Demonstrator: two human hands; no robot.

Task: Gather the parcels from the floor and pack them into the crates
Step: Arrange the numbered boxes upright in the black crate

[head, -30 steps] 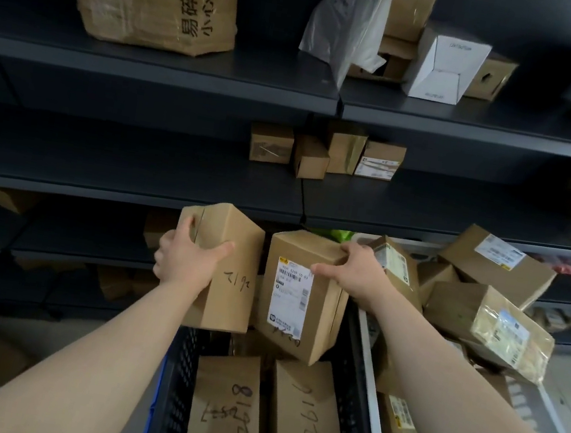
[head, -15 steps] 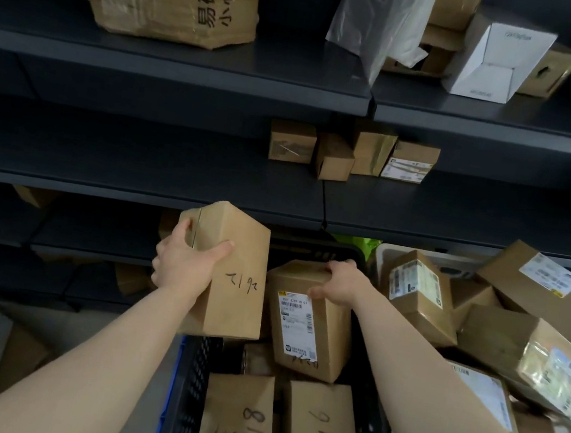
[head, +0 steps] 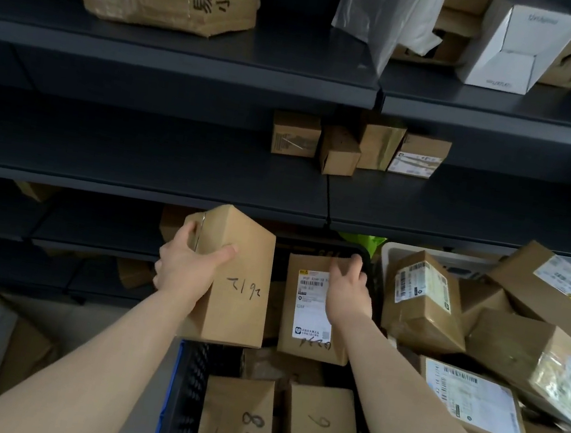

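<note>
The left grip (head: 187, 270), a bare hand, is clamped on a plain parcel (head: 233, 305): the thumb lies across the front face and the fingers wrap round the left edge. It holds this parcel upright in the air over the far left corner of the black crate (head: 188, 398), about where it was a second ago. The right grip (head: 347, 288) is closed on a labelled parcel (head: 310, 312), with its fingers hooked over the top edge. A second ago that parcel hung level with the plain one. Now it has sunk lower and stands upright at the far end of the black crate.

The plain parcel is a tall brown carton with handwritten digits, upside down, on its front. The labelled parcel is a brown carton of similar shape with a long white barcode label down its face and scrawl below it.

Nearer in the same crate lie two numbered parcels (head: 237, 428) side by side. To the right, a white crate (head: 391, 254) is heaped with taped cartons (head: 423, 303). Dark shelves (head: 143, 165) stand behind.
</note>
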